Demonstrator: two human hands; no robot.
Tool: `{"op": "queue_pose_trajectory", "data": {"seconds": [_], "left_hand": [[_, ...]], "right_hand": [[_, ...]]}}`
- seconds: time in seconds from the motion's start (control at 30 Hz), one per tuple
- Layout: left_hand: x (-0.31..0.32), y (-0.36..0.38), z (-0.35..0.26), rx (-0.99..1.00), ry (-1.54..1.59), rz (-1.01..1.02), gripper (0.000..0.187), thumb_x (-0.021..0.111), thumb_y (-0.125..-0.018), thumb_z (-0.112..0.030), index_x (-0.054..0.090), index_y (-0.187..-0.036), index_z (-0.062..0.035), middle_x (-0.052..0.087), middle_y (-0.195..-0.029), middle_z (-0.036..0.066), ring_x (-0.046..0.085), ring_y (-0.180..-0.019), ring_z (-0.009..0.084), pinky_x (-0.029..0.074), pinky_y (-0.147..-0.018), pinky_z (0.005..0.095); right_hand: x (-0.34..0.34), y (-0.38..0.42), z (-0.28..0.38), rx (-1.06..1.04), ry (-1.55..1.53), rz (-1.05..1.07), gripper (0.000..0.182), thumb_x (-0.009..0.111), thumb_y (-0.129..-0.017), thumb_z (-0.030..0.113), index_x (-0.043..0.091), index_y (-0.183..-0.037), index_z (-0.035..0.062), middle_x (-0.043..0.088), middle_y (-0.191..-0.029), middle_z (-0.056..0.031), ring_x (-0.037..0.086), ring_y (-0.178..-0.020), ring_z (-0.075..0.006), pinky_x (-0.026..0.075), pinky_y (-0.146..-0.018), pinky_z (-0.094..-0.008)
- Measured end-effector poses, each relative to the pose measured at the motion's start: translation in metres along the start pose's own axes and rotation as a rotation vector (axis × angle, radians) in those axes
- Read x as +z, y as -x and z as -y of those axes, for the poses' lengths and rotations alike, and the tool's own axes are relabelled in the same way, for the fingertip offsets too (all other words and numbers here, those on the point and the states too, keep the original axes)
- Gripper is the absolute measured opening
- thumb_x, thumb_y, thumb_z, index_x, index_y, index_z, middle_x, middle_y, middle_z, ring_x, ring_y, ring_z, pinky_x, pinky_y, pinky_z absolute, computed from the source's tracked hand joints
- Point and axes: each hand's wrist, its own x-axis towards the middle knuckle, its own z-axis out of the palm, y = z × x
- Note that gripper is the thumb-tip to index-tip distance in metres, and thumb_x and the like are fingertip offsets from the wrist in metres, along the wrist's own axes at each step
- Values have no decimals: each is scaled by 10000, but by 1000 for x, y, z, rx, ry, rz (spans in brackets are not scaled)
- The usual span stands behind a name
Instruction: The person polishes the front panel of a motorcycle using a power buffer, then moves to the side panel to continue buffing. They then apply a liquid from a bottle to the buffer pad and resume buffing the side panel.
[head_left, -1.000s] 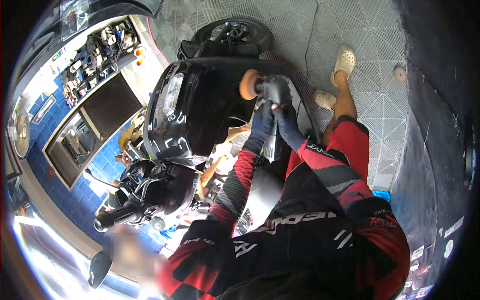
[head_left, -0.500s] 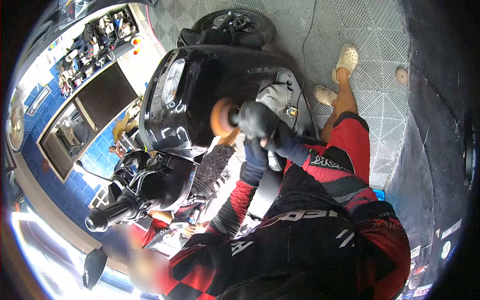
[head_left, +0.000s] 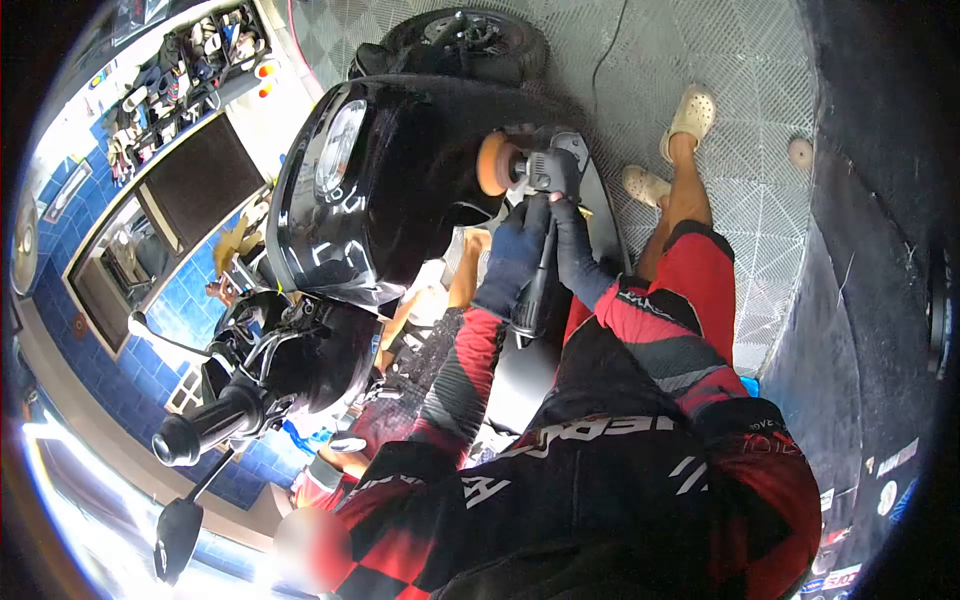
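My two hands, in dark blue gloves, hold a black polisher [head_left: 540, 175] with an orange foam pad [head_left: 492, 163]. The pad presses against the glossy black front panel [head_left: 400, 200] of a scooter, right of its headlight [head_left: 338, 148]. My left hand [head_left: 512, 258] grips the polisher's long body lower down. My right hand [head_left: 566, 205] is closed over its head just behind the pad. My red and black sleeves run down to the bottom of the view.
The scooter's front wheel [head_left: 462, 42] is at the top, its handlebar grip [head_left: 200, 425] and mirror [head_left: 176, 535] at lower left. Another person crouches behind the scooter, an arm [head_left: 465, 272] showing. A black car body [head_left: 880, 260] fills the right. A loose pad [head_left: 800, 152] lies on the grey grid floor.
The polisher swung down and left across the panel half a second ago, then came back up and to the right. Both hands stayed on it throughout.
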Motion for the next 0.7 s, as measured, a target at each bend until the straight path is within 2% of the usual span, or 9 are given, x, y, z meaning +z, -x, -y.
{"op": "queue_pose_trajectory", "data": {"seconds": [0.1, 0.23, 0.27, 0.3, 0.37, 0.43, 0.5, 0.6, 0.7], "left_hand": [[0, 38, -8, 100, -95, -356, 411, 555, -840, -61, 506, -1240, 22, 570, -1099, 272, 571, -984, 426, 467, -841, 477], [35, 104, 9, -318, 578, -441, 430, 667, -802, -217, 577, -1177, -27, 583, -1240, 200, 551, -1175, 367, 451, -972, 430], [43, 110, 2, -227, 580, -455, 504, 684, -788, -271, 566, -1223, -45, 572, -1275, 189, 539, -1207, 361, 453, -982, 423], [47, 109, 6, -227, 585, -455, 504, 684, -788, -271, 566, -1223, -45, 572, -1275, 189, 539, -1207, 361, 453, -982, 423], [49, 97, 20, 89, -215, -270, 574, 697, -791, -266, 511, -1282, -35, 558, -1272, 212, 536, -1200, 364, 448, -982, 434], [117, 85, 72, 154, -127, -746, 565, 677, -827, -200, 459, -1299, 23, 545, -1217, 270, 546, -1135, 414, 464, -926, 477], [55, 33, 25, -38, -17, -285, 530, 610, -869, -148, 410, -1330, 20, 559, -1167, 289, 566, -1058, 458, 474, -886, 493], [45, 1, 14, -243, 133, 87, 518, 507, -906, -85, 345, -1394, -27, 588, -1099, 298, 597, -963, 484, 487, -832, 480], [49, 11, 4, -267, 354, 40, 492, 494, -907, -72, 361, -1377, -16, 587, -1102, 292, 597, -979, 468, 486, -814, 481]], "right_hand": [[13, 22, 17, -360, 466, 223, 587, 641, -868, 452, 549, -1240, 7, 612, -1179, -95, 570, -1071, -199, 446, -931, -348], [25, 35, 61, -1069, 1183, 889, 720, 781, -740, 451, 547, -1274, 28, 584, -1278, -147, 565, -1180, -250, 409, -1037, -382], [26, 42, 67, -666, 836, 916, 706, 801, -707, 442, 573, -1244, 44, 580, -1290, -157, 562, -1195, -273, 406, -1046, -395], [22, 37, 66, -665, 841, 913, 706, 801, -707, 442, 573, -1244, 44, 580, -1290, -157, 562, -1195, -273, 406, -1046, -395], [10, 25, 53, -908, 1265, 854, 743, 821, -685, 436, 557, -1257, 42, 596, -1258, -152, 563, -1183, -270, 409, -1041, -393], [-2, 14, 35, -402, 653, 539, 737, 771, -750, 444, 511, -1271, -8, 595, -1195, -110, 552, -1115, -206, 431, -980, -336], [-9, -1, 20, -411, 502, 196, 591, 692, -839, 437, 566, -1222, 6, 631, -1162, -106, 585, -1056, -199, 445, -936, -329], [-28, -17, 6, 0, 231, 22, 563, 596, -900, 509, 607, -1176, 19, 636, -1028, -37, 576, -919, -148, 457, -838, -308], [-22, 1, 17, 96, 163, 9, 555, 594, -896, 514, 628, -1133, 13, 640, -1017, -45, 574, -907, -151, 455, -831, -301]]}}
